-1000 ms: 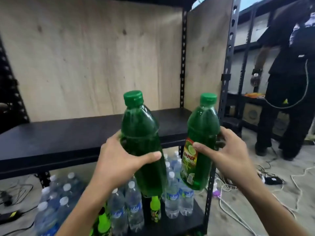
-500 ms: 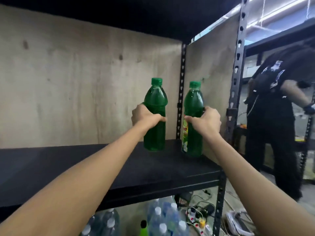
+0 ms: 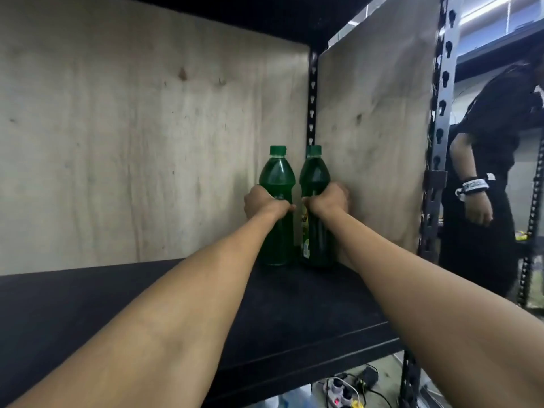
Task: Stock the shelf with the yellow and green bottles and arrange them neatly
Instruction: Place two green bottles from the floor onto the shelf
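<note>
2 green bottles stand upright, just apart, in the rear right corner of the black shelf (image 3: pixel 117 304). The left hand (image 3: pixel 263 206) is curled round the left bottle (image 3: pixel 276 181) at mid-body; the right hand (image 3: pixel 325 201) is curled round the right bottle (image 3: pixel 314 175), which is just beside the wooden side panel (image 3: pixel 374 148). 1 second ago both bottles were carried in front of the shelf edge; they have since been pushed to the back. The 1st pair appears placed; release, and further bottles, remain.
</note>
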`<state>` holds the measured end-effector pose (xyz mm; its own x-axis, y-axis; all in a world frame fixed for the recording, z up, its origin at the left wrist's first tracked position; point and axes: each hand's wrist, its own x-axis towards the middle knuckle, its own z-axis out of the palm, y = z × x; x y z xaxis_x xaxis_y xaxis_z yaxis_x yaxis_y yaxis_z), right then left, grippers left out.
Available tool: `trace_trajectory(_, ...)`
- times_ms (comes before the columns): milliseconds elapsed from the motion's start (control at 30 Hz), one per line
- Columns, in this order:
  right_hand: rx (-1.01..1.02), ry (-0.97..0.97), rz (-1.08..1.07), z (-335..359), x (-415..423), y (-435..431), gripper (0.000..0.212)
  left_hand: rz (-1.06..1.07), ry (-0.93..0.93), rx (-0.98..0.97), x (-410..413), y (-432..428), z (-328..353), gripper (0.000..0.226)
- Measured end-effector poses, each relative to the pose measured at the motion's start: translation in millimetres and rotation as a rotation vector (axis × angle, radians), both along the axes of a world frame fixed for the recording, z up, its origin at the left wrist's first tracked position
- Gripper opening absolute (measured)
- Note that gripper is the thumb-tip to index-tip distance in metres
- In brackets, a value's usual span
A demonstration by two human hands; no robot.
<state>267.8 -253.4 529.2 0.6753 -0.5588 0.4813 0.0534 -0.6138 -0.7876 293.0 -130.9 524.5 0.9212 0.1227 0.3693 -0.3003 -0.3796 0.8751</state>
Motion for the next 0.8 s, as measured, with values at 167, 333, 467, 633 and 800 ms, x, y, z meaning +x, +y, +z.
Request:
trace_trajectory(167,-0.004,0.006,-0.065,-11.7,17.2,-8.0,0.054,-0.052,-0.056,0.05,24.7,-1.1,-11.7,0.065)
trace_trajectory(333,-0.029,0.02,-0.059,-18.4,16.8,-10.6,0.059,-0.161,-0.053,0.066,28.9,7.8,-19.9,0.067)
trace_trajectory(467,0.024,0.019,-0.017,-15.4,-8.9,-5.6,0.06,-0.285,0.168,0.206,10.3,25.2,-19.1,0.07)
trace_trajectory(633,-0.036,-0.105,0.066,-23.4,-96.3,21.3,0.069,-0.302,0.316,0.077,-40.5,49.9,-23.7,0.072)
trace_trajectory(800,-0.015,-0.144,0.267,-81.9,-230.5,78.7,0.052,-0.315,0.107,-0.094,-148.2,110.0,-38.1,0.079)
